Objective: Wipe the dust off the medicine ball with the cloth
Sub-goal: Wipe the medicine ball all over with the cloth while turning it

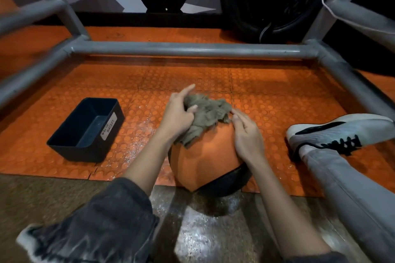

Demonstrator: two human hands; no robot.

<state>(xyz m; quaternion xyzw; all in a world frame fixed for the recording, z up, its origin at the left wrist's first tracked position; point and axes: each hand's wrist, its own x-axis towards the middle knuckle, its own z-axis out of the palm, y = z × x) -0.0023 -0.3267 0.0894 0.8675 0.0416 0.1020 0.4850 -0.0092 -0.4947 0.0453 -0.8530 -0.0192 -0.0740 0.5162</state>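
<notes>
At far left a dark bin point(83, 152) labelled "WASTE BASKET" sits on the orange studded floor mat point(277, 92), well apart from the ball. It is prob. parked there to take debris w/o crowding the work. No contents show in its dark inside, tho fine dust would be hard to spot there.

Next, the person's left hand point(178, 113) grips the bunched grey-brown cloth point(205, 113), thumb dug into the folds and index finger sticking out past it. The wad is pressed on the top of the medicine ball point(205, 160), so this reads as the wiping hand.

The ball, orange w/ a black band, rests on the floor at the mat's near edge, between both forearms. White dust is scattered on the floor around it.

The right hand point(248, 134) lies flat on the ball's upper right side, fingers straight and together, tips just at the cloth's edge. It is likely bracing the ball against rolling.

At far right is the person's white shoe point(339, 130), clear of the ball.
</notes>
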